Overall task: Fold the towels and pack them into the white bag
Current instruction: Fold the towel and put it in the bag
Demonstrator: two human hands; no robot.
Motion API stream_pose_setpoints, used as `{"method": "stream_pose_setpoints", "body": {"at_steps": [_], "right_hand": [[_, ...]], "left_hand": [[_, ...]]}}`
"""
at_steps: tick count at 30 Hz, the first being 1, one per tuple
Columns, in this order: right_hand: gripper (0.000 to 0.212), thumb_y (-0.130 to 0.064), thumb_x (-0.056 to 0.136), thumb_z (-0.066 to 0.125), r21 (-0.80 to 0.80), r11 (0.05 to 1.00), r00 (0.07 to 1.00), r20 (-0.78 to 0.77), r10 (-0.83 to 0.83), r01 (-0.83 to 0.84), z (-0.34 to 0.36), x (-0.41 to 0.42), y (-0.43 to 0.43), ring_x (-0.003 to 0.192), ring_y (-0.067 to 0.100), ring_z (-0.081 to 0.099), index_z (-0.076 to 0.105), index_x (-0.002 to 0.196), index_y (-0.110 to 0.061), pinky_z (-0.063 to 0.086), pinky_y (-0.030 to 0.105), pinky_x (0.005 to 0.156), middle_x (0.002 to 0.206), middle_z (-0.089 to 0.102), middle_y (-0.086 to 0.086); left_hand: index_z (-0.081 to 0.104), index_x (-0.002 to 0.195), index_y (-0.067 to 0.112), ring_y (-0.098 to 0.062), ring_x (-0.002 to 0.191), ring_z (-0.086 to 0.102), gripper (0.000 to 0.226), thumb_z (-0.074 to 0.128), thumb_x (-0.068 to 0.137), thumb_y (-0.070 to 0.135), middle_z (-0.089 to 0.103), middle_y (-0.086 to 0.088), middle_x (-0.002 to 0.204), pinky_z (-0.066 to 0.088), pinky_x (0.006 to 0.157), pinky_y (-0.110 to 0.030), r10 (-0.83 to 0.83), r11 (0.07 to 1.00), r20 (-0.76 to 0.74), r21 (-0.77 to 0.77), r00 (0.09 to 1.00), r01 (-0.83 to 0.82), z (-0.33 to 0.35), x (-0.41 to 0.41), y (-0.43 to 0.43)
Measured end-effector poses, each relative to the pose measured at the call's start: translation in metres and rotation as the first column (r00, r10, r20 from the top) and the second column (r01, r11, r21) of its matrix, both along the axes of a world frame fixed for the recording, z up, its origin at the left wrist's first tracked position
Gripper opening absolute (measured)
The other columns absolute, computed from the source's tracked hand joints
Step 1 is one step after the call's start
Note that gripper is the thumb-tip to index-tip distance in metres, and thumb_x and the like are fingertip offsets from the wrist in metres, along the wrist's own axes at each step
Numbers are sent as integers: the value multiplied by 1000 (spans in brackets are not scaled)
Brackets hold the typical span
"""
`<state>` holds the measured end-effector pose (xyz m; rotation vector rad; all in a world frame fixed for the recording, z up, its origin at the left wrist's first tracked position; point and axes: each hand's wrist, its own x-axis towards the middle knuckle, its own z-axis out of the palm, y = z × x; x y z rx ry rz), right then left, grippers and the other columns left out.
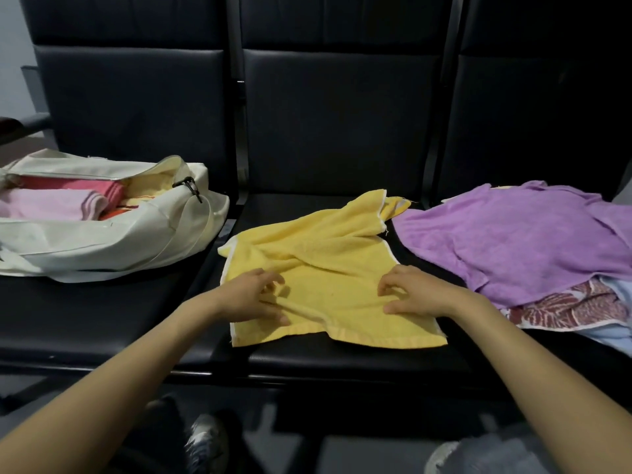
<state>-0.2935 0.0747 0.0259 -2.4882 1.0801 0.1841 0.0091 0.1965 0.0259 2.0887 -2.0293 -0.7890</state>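
Both hands sit on the yellow towel [328,265], left hand [254,295] and right hand [415,295] each with fingers curled, pinching up a bit of cloth near its front edge on the middle seat [342,359] of a black padded row. White bag [102,244] lies unzipped just left with folded pink towels [51,203] inside, purple towel heap [513,241] just right; bare cushion shows between them.

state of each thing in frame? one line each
white bag: open, folded towels inside
yellow towel: unfolded, rumpled
purple towel: unfolded, lies over the red patterned towel
red patterned towel: mostly covered, fold state unclear
left hand: pinches yellow towel
right hand: pinches yellow towel
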Motion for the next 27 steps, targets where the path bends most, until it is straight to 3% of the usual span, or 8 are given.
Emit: {"method": "stream_pose_setpoints", "body": {"at_steps": [3,5,7,10,12,19,24,27], "right_hand": [[12,-37,87,67,-22,999,998,-42,42,-43,3,0,0,100,9,47,59,89,-27,40,23,87,107,52,-8],[26,-45,83,68,90,996,999,-41,-4,8,10,-1,0,80,8,51,63,78,-20,41,24,74,89,58,-6],[35,-55,83,64,167,983,997,-1,-79,78,15,-2,0,72,9,53,65,76,-21,42,26,70,78,61,-7],[28,-45,89,62,115,980,985,35,-168,163,13,2,1,79,8,61,61,111,-27,47,24,75,90,63,-8],[47,-40,88,66,47,990,991,-5,-135,136,7,5,-3,93,11,58,49,131,-31,48,27,85,105,55,-5],[18,-30,87,66,-66,997,999,40,-37,39,-8,17,-13,115,21,46,57,87,-14,41,30,90,107,48,2],[35,-39,85,61,82,985,988,-8,-154,154,7,14,-12,67,14,40,41,68,-16,31,25,59,70,42,-5],[46,-63,91,44,84,968,971,-8,-238,238,9,18,-12,80,12,55,56,100,-19,43,27,70,88,58,-6]], "left_hand": [[64,106,18,-11,94,52,57,68,72,63,54,4,105,42,82,-24,-33,997,33,76,999,30,0,3,2],[67,92,14,-10,79,54,74,58,63,81,59,3,87,43,73,-23,49,996,-100,81,994,-41,4,5,4],[68,89,18,-11,77,59,62,60,69,76,63,4,84,47,71,-23,183,982,-220,5,958,-187,5,7,4],[62,104,23,-14,81,59,36,69,81,50,62,0,99,52,73,-28,280,942,-59,-175,958,-286,-1,15,-2],[52,125,27,-17,92,56,51,71,81,43,52,-3,115,50,85,-32,243,963,139,-153,960,-222,-6,18,-6],[67,104,22,-20,118,40,34,68,81,48,46,6,116,36,96,-30,198,967,283,-214,938,-140,-20,32,-23],[65,86,12,-13,94,51,50,54,86,61,49,7,106,40,79,-26,177,977,78,-138,981,-165,-13,20,-20],[58,87,11,-20,77,59,50,43,93,57,60,-1,83,45,67,-32,322,923,-16,-218,946,-318,-13,18,-21]]}}
